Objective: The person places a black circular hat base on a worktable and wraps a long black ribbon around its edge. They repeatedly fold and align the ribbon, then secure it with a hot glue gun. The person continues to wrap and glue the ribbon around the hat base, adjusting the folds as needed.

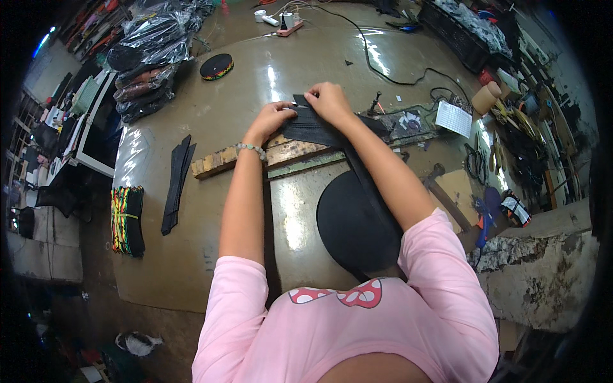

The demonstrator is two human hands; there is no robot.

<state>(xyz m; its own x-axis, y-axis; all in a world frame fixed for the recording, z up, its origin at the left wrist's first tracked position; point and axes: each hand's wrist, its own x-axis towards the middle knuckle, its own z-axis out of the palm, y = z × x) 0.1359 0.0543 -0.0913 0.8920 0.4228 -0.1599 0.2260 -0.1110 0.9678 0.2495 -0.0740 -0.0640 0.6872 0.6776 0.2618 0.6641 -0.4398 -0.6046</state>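
Observation:
My right hand [329, 102] pinches a short end of black strip [300, 99] at the far side of the wooden bar. Close by on the left, my left hand [271, 121] has thumb and fingers closed at the left edge of the same black material; a small pale bit shows near its fingertips. Below both hands a layered stack of black strips [310, 131] lies across the bar [220, 162]. From under my right forearm a long black band runs toward me, over a large black round piece [348, 220].
Loose black strips [175, 185] and a banded bundle with colourful edges [128, 220] lie left. Beyond them sit a round roll [217, 66] and plastic-wrapped bundles [143, 57]. A power strip [290, 29] trails a black cable. At right are a hammer [450, 201], scissors [476, 163] and a glue gun [486, 214].

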